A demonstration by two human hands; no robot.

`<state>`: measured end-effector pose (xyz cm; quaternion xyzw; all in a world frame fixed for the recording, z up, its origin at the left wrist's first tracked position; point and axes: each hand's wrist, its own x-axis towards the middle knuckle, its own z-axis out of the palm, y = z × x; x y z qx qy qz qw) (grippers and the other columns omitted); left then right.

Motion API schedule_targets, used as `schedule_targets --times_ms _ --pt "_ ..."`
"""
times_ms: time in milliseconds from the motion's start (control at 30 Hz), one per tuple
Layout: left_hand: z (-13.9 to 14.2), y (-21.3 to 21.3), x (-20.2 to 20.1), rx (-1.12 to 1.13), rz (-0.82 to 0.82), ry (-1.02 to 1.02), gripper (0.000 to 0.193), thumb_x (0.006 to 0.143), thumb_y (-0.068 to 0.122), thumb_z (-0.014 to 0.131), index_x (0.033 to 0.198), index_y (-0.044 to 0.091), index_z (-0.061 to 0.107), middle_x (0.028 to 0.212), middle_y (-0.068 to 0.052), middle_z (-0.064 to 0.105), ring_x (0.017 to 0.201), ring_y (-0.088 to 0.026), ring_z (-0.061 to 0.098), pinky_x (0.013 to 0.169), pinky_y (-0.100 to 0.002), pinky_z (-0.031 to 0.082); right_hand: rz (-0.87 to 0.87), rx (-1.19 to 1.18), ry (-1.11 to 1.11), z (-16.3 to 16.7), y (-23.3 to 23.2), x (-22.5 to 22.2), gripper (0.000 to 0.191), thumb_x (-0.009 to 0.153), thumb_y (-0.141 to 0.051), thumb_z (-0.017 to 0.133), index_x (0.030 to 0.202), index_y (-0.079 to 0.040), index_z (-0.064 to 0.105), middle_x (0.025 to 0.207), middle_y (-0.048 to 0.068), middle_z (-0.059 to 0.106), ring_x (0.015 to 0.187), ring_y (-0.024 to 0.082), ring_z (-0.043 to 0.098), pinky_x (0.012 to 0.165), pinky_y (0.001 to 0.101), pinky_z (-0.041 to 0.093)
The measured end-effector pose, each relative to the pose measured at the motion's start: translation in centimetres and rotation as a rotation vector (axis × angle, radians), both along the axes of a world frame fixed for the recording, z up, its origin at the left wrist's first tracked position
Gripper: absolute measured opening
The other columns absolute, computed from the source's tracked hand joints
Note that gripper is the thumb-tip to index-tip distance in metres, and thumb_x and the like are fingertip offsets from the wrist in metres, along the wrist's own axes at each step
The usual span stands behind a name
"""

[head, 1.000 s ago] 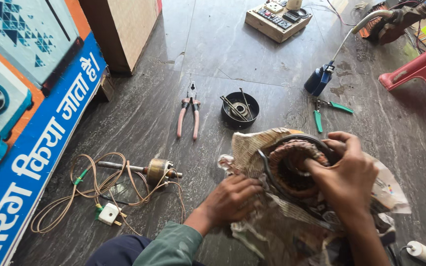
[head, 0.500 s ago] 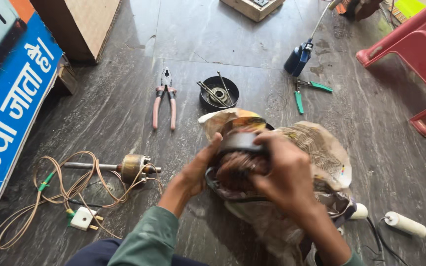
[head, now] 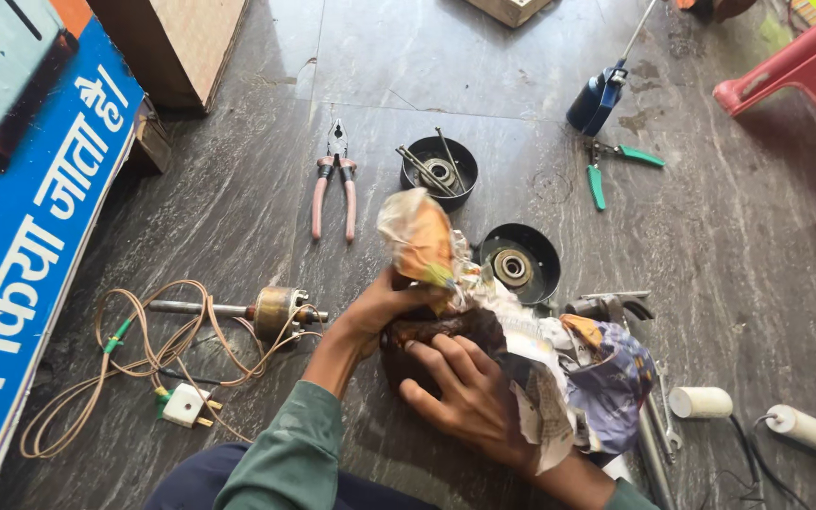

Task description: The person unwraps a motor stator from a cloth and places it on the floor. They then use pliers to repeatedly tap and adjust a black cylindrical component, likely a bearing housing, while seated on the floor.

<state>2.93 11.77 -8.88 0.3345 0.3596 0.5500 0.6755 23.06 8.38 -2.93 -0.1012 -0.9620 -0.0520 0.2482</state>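
A dark round motor winding (head: 446,331) lies on the stone floor, partly wrapped in crumpled printed paper (head: 521,349). My left hand (head: 384,304) grips its left side and pinches a raised fold of the paper (head: 417,236). My right hand (head: 465,392) presses down on top of the winding with its fingers spread over it. Most of the winding is hidden under my hands and the paper.
A rotor on a shaft (head: 271,310) with tangled wire and a white plug (head: 184,404) lies left. Pink-handled pliers (head: 332,189), a black cup of tools (head: 438,170), a black end cover (head: 519,263), green pliers (head: 606,170), a blue oil can (head: 597,99), two white capacitors (head: 757,416) and a red chair (head: 805,66) surround me.
The winding has come down from in front of me to the floor. A black end cover that it hid now shows beside it. A fold of paper stands up by my left hand.
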Motion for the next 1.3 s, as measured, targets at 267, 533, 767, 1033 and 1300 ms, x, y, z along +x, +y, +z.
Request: schedule_targets --times_ms 267,533,767,1033,1300 --pt "-1.8 1.3 0.7 0.071 0.180 0.062 0.057 0.082 0.010 0.083 0.132 -0.004 0.059 0.119 -0.010 0.073 0.105 -0.017 0.073 0.092 -0.031 0.059 0.033 -0.048 -0.032 -2.2 -0.7 0.5 0.028 0.081 -0.022 0.065 0.107 -0.014 0.061 0.131 0.016 0.058 0.121 0.038 0.057 0.100 0.0522 0.049" --pt "1.6 1.4 -0.5 -0.148 0.558 -0.194 0.040 0.077 -0.001 0.077 0.114 0.000 0.062 0.091 -0.013 0.073 0.067 -0.024 0.070 0.060 -0.037 0.058 -0.142 -0.380 -0.305 -1.1 -1.3 1.6 0.043 0.087 -0.033 0.075 0.124 -0.016 0.061 0.127 0.017 0.059 0.119 0.040 0.058 0.096 0.0528 0.045" --pt "3.1 0.3 -8.9 0.200 0.956 -0.600 0.024 0.088 0.010 0.066 0.112 0.005 0.062 0.091 -0.005 0.069 0.083 -0.019 0.069 0.078 -0.041 0.065 -0.420 -1.035 0.041 -0.8 -2.4 1.5 0.067 0.050 -0.005 0.090 0.107 -0.010 0.054 0.106 0.016 0.057 0.103 0.039 0.058 0.088 0.0465 0.049" --pt "0.1 -3.7 -18.1 0.764 0.986 -0.742 0.034 0.110 0.047 0.056 0.122 0.015 0.058 0.119 -0.001 0.062 0.117 -0.018 0.060 0.115 -0.043 0.047 -0.556 -0.725 0.062 1.6 -1.1 1.1 0.056 0.050 0.002 0.079 0.100 -0.005 0.056 0.098 0.013 0.059 0.093 0.028 0.061 0.081 0.0395 0.054" --pt "-0.5 -3.9 -18.8 0.714 1.021 -0.751 0.065 0.098 0.051 0.056 0.151 0.015 0.044 0.153 -0.013 0.053 0.148 -0.031 0.049 0.126 -0.053 0.038 -0.818 -1.198 0.303 0.6 3.6 2.9 0.055 0.054 0.009 0.078 0.105 -0.003 0.060 0.100 0.010 0.067 0.087 0.016 0.067 0.072 0.0326 0.058"
